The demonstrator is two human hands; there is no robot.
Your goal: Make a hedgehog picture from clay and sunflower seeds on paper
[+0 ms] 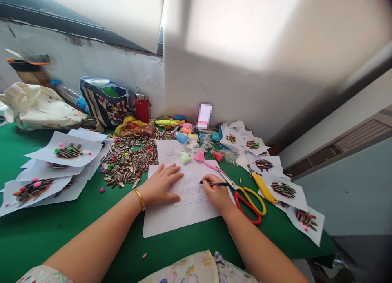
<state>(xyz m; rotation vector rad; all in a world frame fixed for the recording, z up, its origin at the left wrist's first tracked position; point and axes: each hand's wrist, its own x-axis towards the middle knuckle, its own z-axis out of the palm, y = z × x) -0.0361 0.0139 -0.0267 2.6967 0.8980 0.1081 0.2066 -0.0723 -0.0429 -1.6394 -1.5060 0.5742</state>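
My left hand (163,185) lies flat with its fingers spread on the left side of the white paper (162,221), a gold bangle on its wrist. Between my hands a hedgehog outline (191,185) with a dotted body shows on a smaller sheet. My right hand (216,193) grips a black pen (219,184), its tip at the right end of the drawing. Scissors (245,193) with red and yellow handles lie just right of that hand, beside a yellow-handled cutter (263,187). Another animal sketch (176,150) is on the paper behind.
Sunflower seeds (125,164) are heaped at the left back. Seed-decorated cards (65,152) lie far left, with more cards (283,189) on the right. Clay packets (185,157), a phone (204,115), a red flask (141,108) and bags (107,103) stand or lie behind.
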